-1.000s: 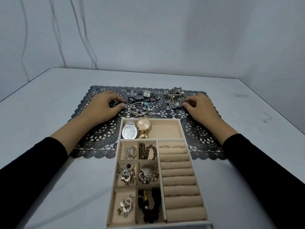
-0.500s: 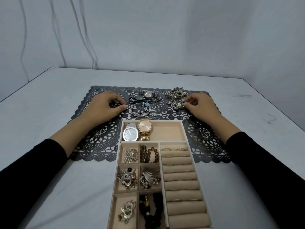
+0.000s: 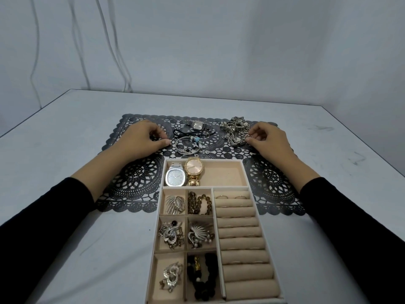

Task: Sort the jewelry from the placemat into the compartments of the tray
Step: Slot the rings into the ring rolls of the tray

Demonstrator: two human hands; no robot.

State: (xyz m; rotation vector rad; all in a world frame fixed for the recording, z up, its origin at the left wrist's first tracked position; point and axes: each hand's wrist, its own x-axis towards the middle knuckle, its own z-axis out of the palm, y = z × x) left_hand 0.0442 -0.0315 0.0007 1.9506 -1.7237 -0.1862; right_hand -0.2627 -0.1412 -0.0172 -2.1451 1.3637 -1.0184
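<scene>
A beige compartment tray (image 3: 252, 195) lies in front of me, overlapping the dark lace placemat (image 3: 135, 183). Its top compartment holds a silver watch (image 3: 175, 177) and a gold watch (image 3: 194, 170). Smaller cells hold brooches and bead bracelets; two rings sit in the ring rolls (image 3: 241, 242). On the placemat lie a small silver watch (image 3: 198, 125), a charm bracelet (image 3: 189, 143) and a pile of silver jewelry (image 3: 234, 130). My right hand (image 3: 270, 141) pinches a small ring (image 3: 247, 136) beside the pile. My left hand (image 3: 140, 139) rests on the mat with fingers curled, holding nothing that shows.
A grey table (image 3: 65, 132) carries everything, with its far edge against a pale wall. Thin cables (image 3: 103, 40) hang down the wall at the back left. A black hair tie (image 3: 182, 131) lies beside the charm bracelet.
My right hand has picked a small ring out of the silver pile and now pinches it. The left hand has hardly moved. The view tilted slightly downward.
</scene>
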